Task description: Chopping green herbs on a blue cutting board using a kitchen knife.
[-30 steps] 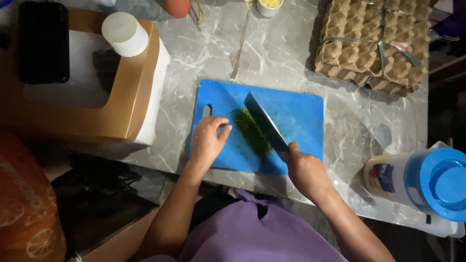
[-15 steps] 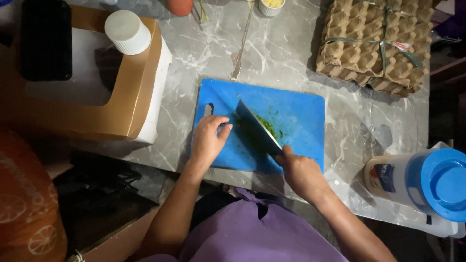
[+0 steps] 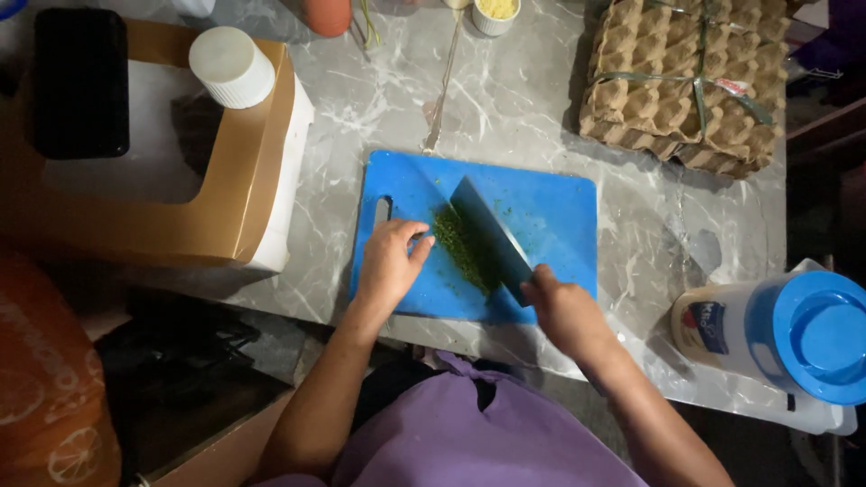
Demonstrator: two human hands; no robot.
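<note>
Board lies mid surface, herbs on it, knife over the herbs. Left hand on board left of herbs, right hand at board's near edge. Box left, cup on it. Egg trays behind right, jug right.

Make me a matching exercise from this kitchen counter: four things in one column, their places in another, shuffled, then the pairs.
Things:
1. knife
2. chopped herbs
3. egg trays
4. white cup

Places:
A. on the brown box
B. far right of the counter, tied with a strap
C. in the right hand
D. on the blue cutting board, by the left hand

Pairs: 1-C, 2-D, 3-B, 4-A
</note>
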